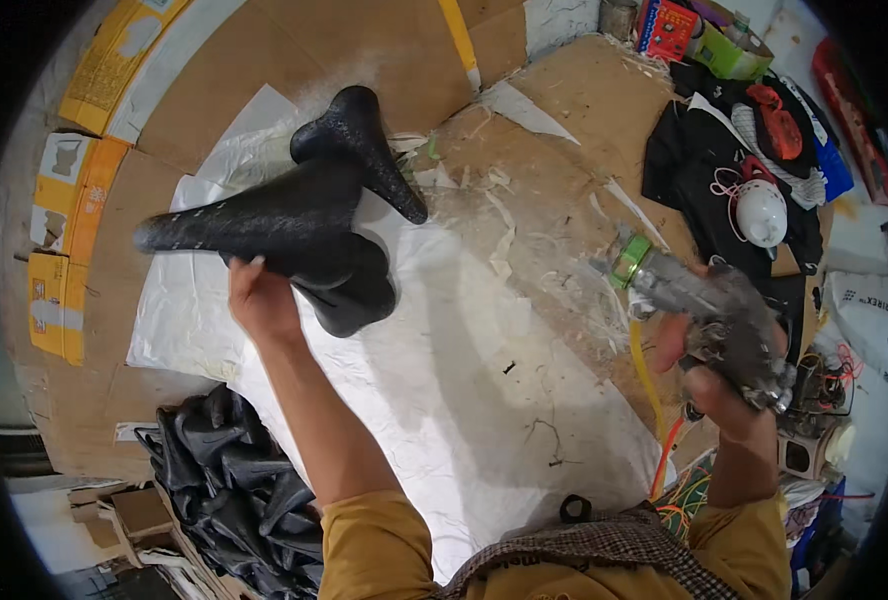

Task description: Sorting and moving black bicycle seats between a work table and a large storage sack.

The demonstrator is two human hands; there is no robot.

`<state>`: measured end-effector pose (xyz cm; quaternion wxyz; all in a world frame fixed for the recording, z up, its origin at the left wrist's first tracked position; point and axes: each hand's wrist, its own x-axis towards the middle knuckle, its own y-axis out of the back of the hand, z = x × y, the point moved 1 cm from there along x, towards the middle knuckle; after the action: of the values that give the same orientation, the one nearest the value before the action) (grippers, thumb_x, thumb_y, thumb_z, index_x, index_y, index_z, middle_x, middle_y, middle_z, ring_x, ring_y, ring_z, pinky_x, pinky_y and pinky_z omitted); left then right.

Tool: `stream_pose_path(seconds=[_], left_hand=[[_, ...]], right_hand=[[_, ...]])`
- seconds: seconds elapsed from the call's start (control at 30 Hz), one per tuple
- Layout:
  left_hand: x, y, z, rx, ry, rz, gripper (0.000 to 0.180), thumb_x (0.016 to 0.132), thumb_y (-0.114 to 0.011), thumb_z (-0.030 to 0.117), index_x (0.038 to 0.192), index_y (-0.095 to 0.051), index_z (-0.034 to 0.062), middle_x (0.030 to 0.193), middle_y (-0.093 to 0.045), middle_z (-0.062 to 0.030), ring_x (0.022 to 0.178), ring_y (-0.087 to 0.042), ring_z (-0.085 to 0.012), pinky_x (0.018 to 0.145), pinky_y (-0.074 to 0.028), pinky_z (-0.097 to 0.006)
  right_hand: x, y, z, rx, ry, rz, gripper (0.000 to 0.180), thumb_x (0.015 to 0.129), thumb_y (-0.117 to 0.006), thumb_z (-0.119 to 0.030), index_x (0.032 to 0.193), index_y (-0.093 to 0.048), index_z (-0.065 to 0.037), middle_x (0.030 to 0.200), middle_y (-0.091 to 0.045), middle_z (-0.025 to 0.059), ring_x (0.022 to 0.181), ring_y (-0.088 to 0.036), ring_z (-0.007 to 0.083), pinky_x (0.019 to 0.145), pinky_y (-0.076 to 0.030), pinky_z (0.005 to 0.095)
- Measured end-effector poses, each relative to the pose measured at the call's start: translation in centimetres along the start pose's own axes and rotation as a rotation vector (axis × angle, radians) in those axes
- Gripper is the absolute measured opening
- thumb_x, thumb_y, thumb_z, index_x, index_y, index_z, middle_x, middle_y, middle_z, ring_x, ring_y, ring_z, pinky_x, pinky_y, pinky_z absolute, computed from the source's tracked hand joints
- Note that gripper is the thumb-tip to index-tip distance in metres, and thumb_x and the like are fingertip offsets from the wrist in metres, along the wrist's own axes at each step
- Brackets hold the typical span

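My left hand [264,302] grips the lower edge of a black bicycle saddle [264,222], its narrow nose pointing left. The thumb shows at that edge, and the other fingers are hidden beneath it. Below its wide end, a rounded black part [349,290] shows; whether it belongs to the same saddle I cannot tell. Just behind lies a second black saddle [359,150], speckled with pale dust. Off to the right, my right hand [719,385] is wrapped round a dusty grey hand tool [734,335] with a green collar [631,262]. The tool's end points toward the saddles, apart from them.
A white sheet [444,400] covers part of the brown cardboard [554,130]. A heap of black saddles [234,470] sits at lower left. Yellow and orange hoses [666,458] run below the tool. Dark cloth [694,160], a white mask [761,213] and boxes crowd the right.
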<state>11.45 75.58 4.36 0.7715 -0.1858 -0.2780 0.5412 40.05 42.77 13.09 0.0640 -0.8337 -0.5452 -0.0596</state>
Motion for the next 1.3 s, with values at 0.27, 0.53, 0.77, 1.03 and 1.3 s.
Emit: stream_pose_path(seconds=[0.27,0.53,0.77,1.03,1.3], left_hand=[[6.7,0.8,-15.5,-0.037,0.318,0.278,0.026,0.070,-0.051,-0.011,0.093,-0.053,0.0018,0.096,-0.056,-0.0079,0.094,-0.052,-0.0235,0.092,-0.037,-0.034],[-1.7,-6.2,-7.5,0.223,0.050,0.231,0.029,0.069,-0.059,-0.011,0.093,-0.051,0.0033,0.092,-0.056,-0.0049,0.086,-0.054,-0.0170,0.083,-0.041,-0.027],[-11.5,5.5,17.7,0.027,-0.669,0.646,0.049,0.084,-0.055,0.041,0.115,-0.048,0.0029,0.121,-0.047,-0.0107,0.107,-0.046,-0.0270,0.089,-0.038,-0.041],[-13.4,15.5,7.6,0.380,0.043,0.729,0.046,0.081,-0.052,0.016,0.126,-0.041,0.0106,0.113,-0.055,-0.0045,0.094,-0.052,-0.0156,0.080,-0.038,-0.032],[-4.9,12.3,-3.8,0.856,0.042,0.072,0.042,0.070,-0.055,-0.005,0.111,-0.050,-0.0011,0.104,-0.054,-0.0075,0.094,-0.051,-0.0198,0.086,-0.039,-0.029]], right_hand=[[-4.7,1.0,7.4,-0.073,-0.249,-0.120,0.053,0.073,-0.066,-0.001,0.121,-0.045,0.002,0.089,-0.060,0.0050,0.079,-0.057,0.0099,0.071,-0.045,0.0230],[-8.0,-0.8,6.0,-0.012,-0.344,-0.186,0.055,0.073,-0.064,0.001,0.124,-0.044,0.002,0.086,-0.059,0.0033,0.078,-0.056,0.0082,0.070,-0.045,0.0223],[-10.2,-3.9,1.7,-0.041,-0.346,-0.332,0.053,0.072,-0.063,0.000,0.122,-0.046,0.002,0.085,-0.059,0.0039,0.079,-0.056,0.0072,0.070,-0.045,0.0218],[-9.0,-6.7,-5.0,-0.079,-0.099,-0.200,0.054,0.071,-0.065,-0.006,0.119,-0.044,0.007,0.079,-0.059,0.0062,0.075,-0.057,0.0127,0.070,-0.046,0.0249],[-10.9,-7.0,-0.3,-0.104,-0.346,-0.297,0.056,0.073,-0.065,-0.004,0.123,-0.043,0.002,0.088,-0.058,0.0041,0.080,-0.055,0.0087,0.072,-0.045,0.0232]])
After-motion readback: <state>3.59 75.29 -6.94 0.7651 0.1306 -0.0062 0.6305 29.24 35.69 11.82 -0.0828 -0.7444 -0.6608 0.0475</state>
